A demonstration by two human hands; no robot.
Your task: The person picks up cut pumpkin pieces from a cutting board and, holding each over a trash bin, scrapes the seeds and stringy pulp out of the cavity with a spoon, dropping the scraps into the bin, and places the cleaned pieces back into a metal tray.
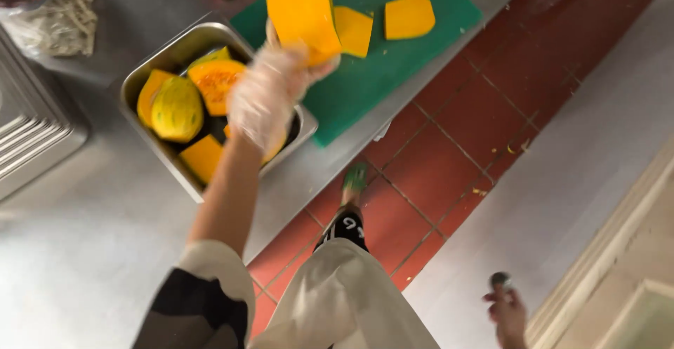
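My left hand (263, 96), in a clear plastic glove, grips a large orange pumpkin wedge (302, 12) and holds it above the near corner of a green cutting board (407, 61). Two smaller pumpkin pieces (409, 17) lie on the board. Just left of the hand stands a steel tray (151, 64) with several pumpkin chunks (177, 108), some showing green-yellow skin. My right hand (509, 315) hangs low at my side over the floor, fingers curled around a small dark object (500, 279) whose kind I cannot make out.
The board and tray rest on a steel counter (84, 236). A ribbed steel lid or tray (28, 138) sits at the left, bags (60, 12) at the back left. Red floor tiles (449, 159) with scraps, and my shoe (354, 180), lie below the counter edge.
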